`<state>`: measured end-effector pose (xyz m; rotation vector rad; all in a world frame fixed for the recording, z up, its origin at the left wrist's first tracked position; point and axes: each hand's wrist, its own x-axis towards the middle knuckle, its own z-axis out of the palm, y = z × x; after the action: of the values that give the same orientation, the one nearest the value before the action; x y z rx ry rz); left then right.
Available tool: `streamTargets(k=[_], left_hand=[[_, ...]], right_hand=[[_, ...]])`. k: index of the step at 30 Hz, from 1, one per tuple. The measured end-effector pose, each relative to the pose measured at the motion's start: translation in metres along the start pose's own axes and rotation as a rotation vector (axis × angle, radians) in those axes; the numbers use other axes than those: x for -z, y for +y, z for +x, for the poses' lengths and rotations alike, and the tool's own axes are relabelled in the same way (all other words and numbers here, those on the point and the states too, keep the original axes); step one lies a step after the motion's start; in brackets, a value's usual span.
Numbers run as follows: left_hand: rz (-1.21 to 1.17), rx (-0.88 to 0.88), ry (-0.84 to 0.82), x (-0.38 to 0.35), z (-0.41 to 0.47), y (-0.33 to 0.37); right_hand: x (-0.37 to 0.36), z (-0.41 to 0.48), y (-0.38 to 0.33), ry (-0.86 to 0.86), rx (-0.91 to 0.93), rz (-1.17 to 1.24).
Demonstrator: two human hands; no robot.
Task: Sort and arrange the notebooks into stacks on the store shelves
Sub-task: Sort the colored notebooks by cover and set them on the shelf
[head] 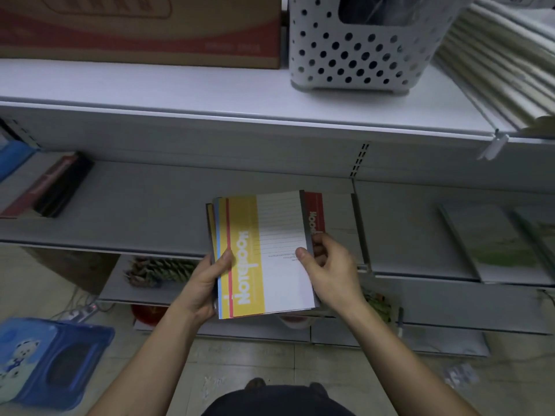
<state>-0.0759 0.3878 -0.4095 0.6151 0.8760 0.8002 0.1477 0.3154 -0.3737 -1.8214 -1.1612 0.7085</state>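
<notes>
Head view: both hands hold a stack of notebooks [264, 256] over the middle shelf's [150, 199] front edge.
Grey shelf surface shows between the dark books [54, 187] at its left end and the divider [362, 232] just right of the stack; past the divider, more notebooks [495, 244] lie flat. The top shelf's [180, 91] front edge runs above. The left hand [207, 283] grips the stack's left edge, thumb on the yellow cover and the other fingers hidden underneath. The right hand [327, 265] pinches the right edge, thumb on top and fingers curled behind, by a red notebook [315, 211] that sticks out to the right.
</notes>
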Motion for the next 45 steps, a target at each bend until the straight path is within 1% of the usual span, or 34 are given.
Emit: streamTargets(k=[5,10,15,18,22,24,26,29,32,36,41,45], left_hand=[[0.004,-0.024,0.019,0.029,-0.01,0.015],[0.014,-0.036,0.091,0.068,-0.016,0.032],[0.0,-0.051,0.113,0.08,-0.019,0.033],[-0.019,-0.038,0.127,0.078,-0.022,0.031],[-0.022,-0.037,0.164,0.086,-0.025,0.027],[-0.033,-0.044,0.193,0.093,-0.03,0.023],[-0.051,-0.046,0.224,0.104,-0.037,0.018],[-0.133,-0.056,0.285,0.123,-0.049,0.014],[-0.166,-0.038,0.307,0.138,-0.058,0.016],[-0.164,-0.029,0.287,0.147,-0.061,0.034],[-0.105,-0.033,0.233,0.167,-0.052,0.066],[-0.051,-0.005,0.185,0.167,-0.04,0.082]], right_hand=[[-0.014,0.014,-0.013,-0.093,-0.019,0.125],[-0.039,0.031,-0.032,-0.113,0.017,0.085],[-0.074,0.024,-0.038,-0.077,0.043,0.069],[-0.076,0.023,-0.035,-0.049,0.048,0.039],[-0.06,0.033,-0.026,0.031,-0.012,0.08],[-0.054,0.047,-0.021,0.034,-0.096,0.118],[-0.051,0.066,-0.012,0.003,-0.171,0.114],[-0.061,0.091,-0.008,-0.072,-0.217,0.051],[-0.084,0.106,-0.006,-0.086,-0.22,-0.002],[-0.115,0.115,-0.016,-0.058,-0.205,-0.126],[-0.142,0.113,-0.025,0.047,-0.206,-0.327],[-0.148,0.107,-0.036,0.069,-0.287,-0.439]])
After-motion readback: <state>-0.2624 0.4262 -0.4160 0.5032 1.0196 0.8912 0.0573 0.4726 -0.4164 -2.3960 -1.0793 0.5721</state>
